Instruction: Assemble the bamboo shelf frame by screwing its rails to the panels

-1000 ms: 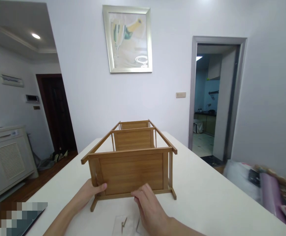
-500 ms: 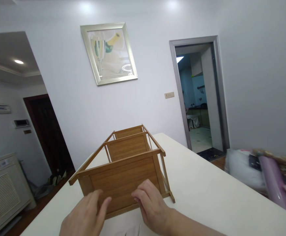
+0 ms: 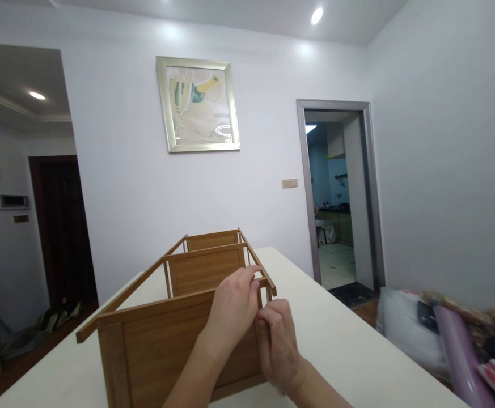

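A bamboo rack (image 3: 145, 340) with three panels and long side rails lies on its side on the white table (image 3: 341, 340). My left hand (image 3: 232, 309) reaches across to the rack's near right top corner, with its fingers curled over the rail end. Just below and to the right of it, my right hand (image 3: 279, 340) is closed in a loose fist against the same corner post. What the right fingers pinch, if anything, is hidden.
A heap of bags, a purple roll and packets (image 3: 451, 340) sits at the table's right edge. Behind the table is a white wall with a framed picture (image 3: 198, 105), an open doorway (image 3: 336, 198) to the right and a dark door (image 3: 62, 226) on the left.
Both hands have risen from the rack's lower front edge to its near right top corner. The view has tilted up and the small parts on the table have left the frame.
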`<action>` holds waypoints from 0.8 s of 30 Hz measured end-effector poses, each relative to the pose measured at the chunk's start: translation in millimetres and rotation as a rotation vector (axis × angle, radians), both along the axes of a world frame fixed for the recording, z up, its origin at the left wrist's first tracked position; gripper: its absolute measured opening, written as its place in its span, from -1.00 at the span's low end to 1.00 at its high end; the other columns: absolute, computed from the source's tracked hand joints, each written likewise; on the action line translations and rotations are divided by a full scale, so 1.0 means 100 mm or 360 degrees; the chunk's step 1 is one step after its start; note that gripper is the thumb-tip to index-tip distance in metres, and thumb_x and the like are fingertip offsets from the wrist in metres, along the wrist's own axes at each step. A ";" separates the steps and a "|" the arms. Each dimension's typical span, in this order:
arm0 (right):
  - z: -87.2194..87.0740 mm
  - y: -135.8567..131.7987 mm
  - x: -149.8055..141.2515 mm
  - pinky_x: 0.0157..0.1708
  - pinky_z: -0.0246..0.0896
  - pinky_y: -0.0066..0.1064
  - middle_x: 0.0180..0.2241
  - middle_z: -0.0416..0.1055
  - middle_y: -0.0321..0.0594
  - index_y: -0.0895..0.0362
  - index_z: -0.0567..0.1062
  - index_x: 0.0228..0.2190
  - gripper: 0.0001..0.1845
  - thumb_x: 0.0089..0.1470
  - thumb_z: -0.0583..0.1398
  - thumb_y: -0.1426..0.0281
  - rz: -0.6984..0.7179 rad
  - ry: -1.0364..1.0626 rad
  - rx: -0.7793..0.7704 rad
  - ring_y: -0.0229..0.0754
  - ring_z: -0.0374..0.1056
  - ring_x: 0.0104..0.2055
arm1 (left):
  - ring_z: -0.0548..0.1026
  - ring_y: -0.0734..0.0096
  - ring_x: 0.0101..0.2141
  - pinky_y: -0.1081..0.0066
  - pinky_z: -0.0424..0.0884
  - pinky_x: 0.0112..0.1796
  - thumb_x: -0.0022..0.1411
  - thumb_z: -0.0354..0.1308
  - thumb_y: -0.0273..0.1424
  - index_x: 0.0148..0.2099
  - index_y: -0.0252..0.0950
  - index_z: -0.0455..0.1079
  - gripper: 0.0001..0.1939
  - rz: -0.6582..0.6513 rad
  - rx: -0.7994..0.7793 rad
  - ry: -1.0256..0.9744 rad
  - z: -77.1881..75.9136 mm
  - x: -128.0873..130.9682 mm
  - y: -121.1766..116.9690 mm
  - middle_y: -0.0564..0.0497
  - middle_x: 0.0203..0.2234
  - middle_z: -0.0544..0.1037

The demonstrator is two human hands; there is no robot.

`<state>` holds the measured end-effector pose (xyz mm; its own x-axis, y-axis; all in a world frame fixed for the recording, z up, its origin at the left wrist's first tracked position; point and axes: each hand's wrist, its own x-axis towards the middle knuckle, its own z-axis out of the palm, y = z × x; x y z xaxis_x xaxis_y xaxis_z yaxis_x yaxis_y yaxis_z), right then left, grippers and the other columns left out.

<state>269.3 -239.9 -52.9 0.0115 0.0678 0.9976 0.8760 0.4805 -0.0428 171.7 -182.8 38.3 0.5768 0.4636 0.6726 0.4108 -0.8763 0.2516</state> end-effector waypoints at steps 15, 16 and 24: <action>0.32 0.07 0.30 -0.30 0.28 -0.32 -0.45 0.38 -0.29 0.14 0.47 -0.24 -0.69 0.15 0.20 0.15 0.0447 0.1456 -0.0343 -0.21 0.31 -0.41 | 0.50 0.28 -0.21 0.30 0.32 -0.19 0.32 -0.02 -0.50 -0.01 -0.19 0.42 -0.73 0.0024 0.0141 0.0297 0.03 0.00 -0.06 -0.02 -0.26 0.54; 0.32 0.07 0.30 -0.28 0.29 -0.31 -0.43 0.41 -0.28 0.14 0.48 -0.25 -0.68 0.11 0.23 0.14 0.0524 0.1500 -0.0356 -0.21 0.33 -0.39 | 0.50 0.29 -0.22 0.31 0.32 -0.20 0.32 -0.02 -0.50 -0.03 -0.19 0.43 -0.73 0.0026 0.0141 0.0295 0.03 0.00 -0.06 -0.02 -0.26 0.54; 0.27 0.11 0.33 -0.26 0.36 -0.26 -0.39 0.51 -0.20 0.17 0.55 -0.27 -0.60 -0.07 0.37 0.14 0.0850 0.1708 -0.0380 -0.18 0.40 -0.37 | 0.51 0.32 -0.26 0.35 0.34 -0.23 0.31 -0.05 -0.50 -0.09 -0.20 0.46 -0.72 0.0010 0.0115 0.0331 0.08 -0.06 -0.10 -0.02 -0.31 0.54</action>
<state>302.3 -228.7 -26.2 0.7358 0.4961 0.4609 0.0368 0.6504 -0.7587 165.9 -192.9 46.1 0.7039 0.4224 0.5710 0.4530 -0.8862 0.0972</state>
